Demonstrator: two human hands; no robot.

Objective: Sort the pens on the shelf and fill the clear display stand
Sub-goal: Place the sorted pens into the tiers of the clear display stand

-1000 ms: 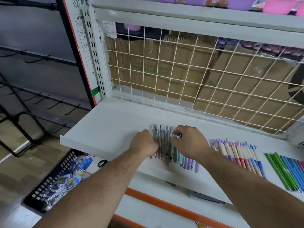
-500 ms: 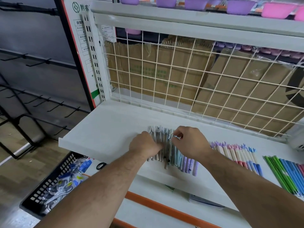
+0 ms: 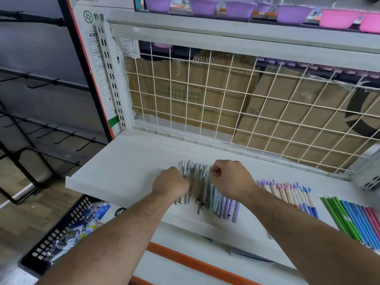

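A row of grey, pale blue and lilac pens (image 3: 200,186) lies side by side on the white shelf (image 3: 123,167). My left hand (image 3: 169,182) rests curled on the row's left end, fingers pressed against the grey pens. My right hand (image 3: 232,179) sits on the row's right part, thumb and forefinger pinched at the top end of a pen. To the right lie a row of cream pens with coloured caps (image 3: 287,194) and a row of green, blue and pink pens (image 3: 353,219). No clear display stand is in view.
A white wire grid (image 3: 226,103) backs the shelf, with cardboard boxes (image 3: 185,95) behind it. Purple and pink bowls (image 3: 294,14) stand on the shelf above. A black basket (image 3: 61,233) of packaged goods sits lower left. A lower shelf with an orange edge (image 3: 195,262) juts out below.
Both hands stay on the grey pens with only small shifts of the fingers. The view has tilted down slightly, showing more of the bowls above.
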